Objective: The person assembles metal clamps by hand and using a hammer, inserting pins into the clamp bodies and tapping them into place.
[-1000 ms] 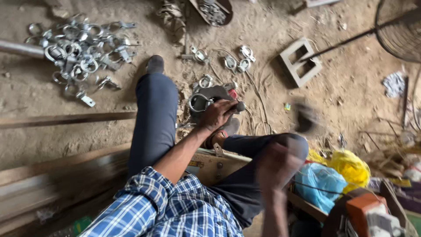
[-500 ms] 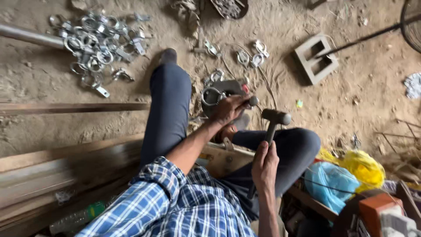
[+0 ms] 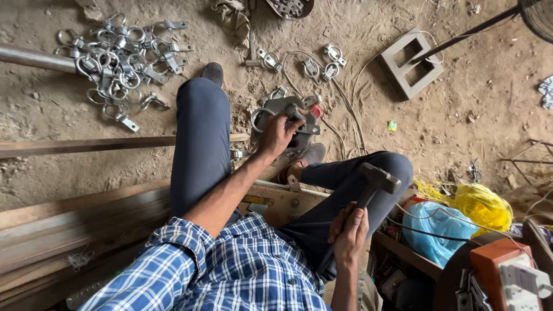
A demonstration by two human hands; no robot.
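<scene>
I sit on the sandy ground with my legs stretched out in dark trousers. My left hand (image 3: 278,133) grips a grey metal clamp piece (image 3: 275,108) with a ring, held down between my feet. My right hand (image 3: 349,236) is closed around the handle of a hammer (image 3: 379,178). Its dark head is lifted beside my right knee, well short of the clamp piece. Part of the clamp is hidden under my fingers.
A heap of several shiny ring clamps (image 3: 115,57) lies far left beside a steel pipe (image 3: 29,57). More clamps (image 3: 322,64), cables and a hollow concrete block (image 3: 412,64) lie ahead. Wooden planks (image 3: 86,145) run on the left; yellow (image 3: 481,204) and blue (image 3: 438,227) bags are on the right.
My right hand was blurred in motion, then brought the hammer up near the clamp; now the hammer is drawn back beside my knee. My left hand stays on the clamp piece.
</scene>
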